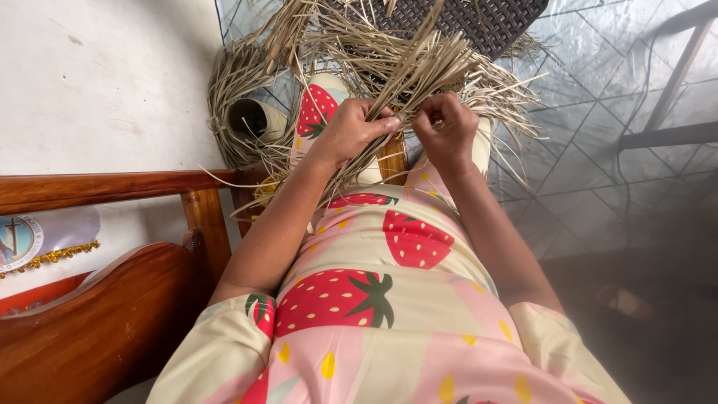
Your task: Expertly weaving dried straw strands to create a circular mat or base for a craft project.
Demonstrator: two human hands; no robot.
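your left hand (351,129) is closed around a bunch of dried straw strips (404,71), thumb pressed on top, and your right hand (446,127) pinches a few strands just beside it; how many is hard to tell, since the fingers curl away from view. the strips look light, dry and springy, likely to crack if bent sharply, so grip them low near the crossing point. the bunch sits over your lap, fanning far toward the dark woven mat (479,19)
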